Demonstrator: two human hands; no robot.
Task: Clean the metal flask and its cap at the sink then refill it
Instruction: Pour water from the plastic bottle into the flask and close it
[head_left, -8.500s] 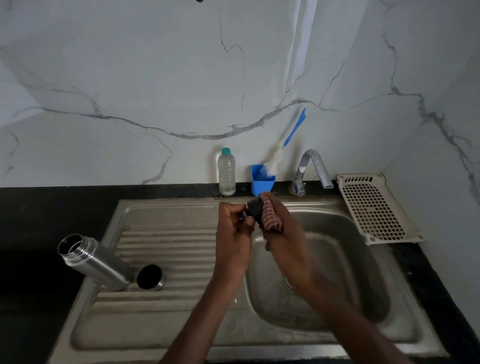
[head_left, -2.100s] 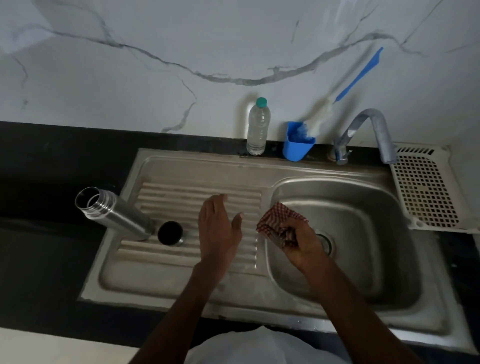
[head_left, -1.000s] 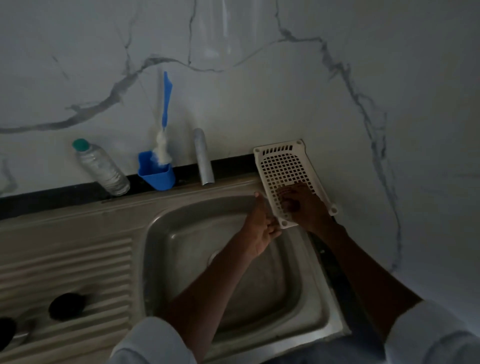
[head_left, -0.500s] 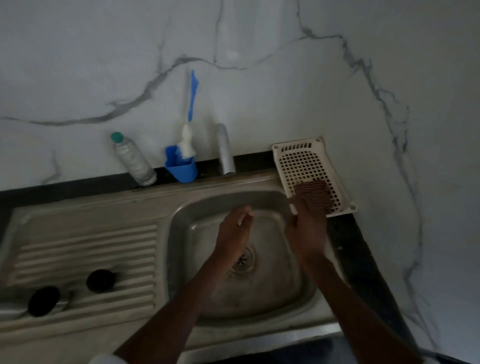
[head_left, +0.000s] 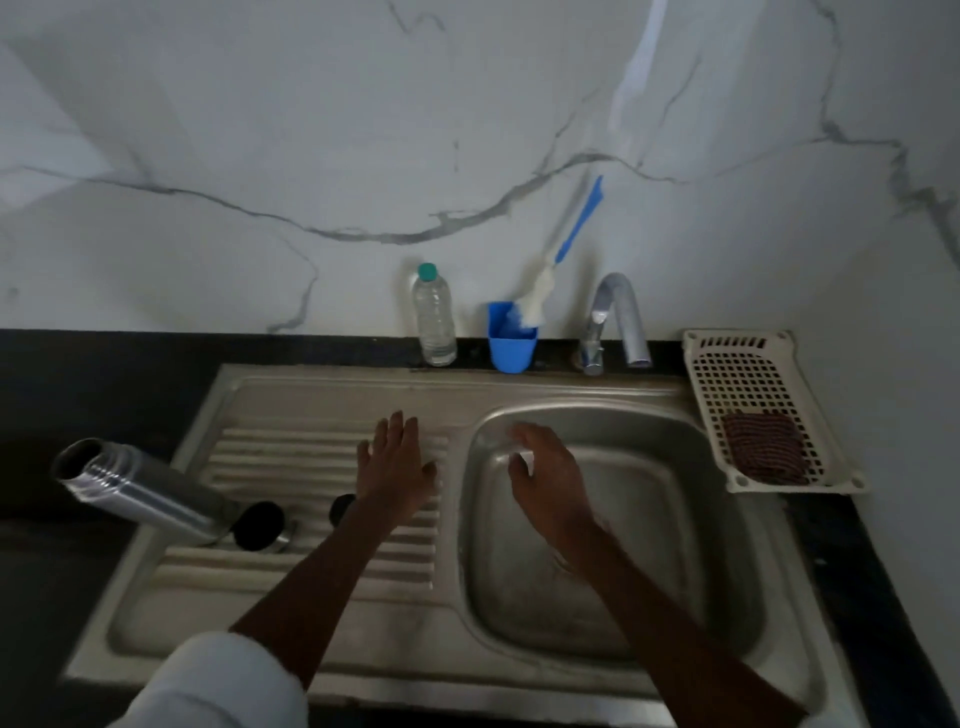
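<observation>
Left hand (head_left: 397, 467) hovering flat-fingered over the drainboard (head_left: 322, 467), right hand (head_left: 545, 488) hanging relaxed and empty over the basin (head_left: 675, 519), flask (head_left: 140, 491) lying at nine o'clock, cloth (head_left: 766, 447) sitting at three o'clock.

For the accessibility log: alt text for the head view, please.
Two empty hands, left hand and right hand, hover open over a steel sink. An open metal flask lies on the drainboard; a checked cloth sits in the white tray.

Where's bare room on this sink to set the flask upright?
Bare: the smooth front strip of the drainboard below the ribs, and the flat band behind them, before the water bottle. Crowded: the ribs' left end, with flask and cap.
</observation>
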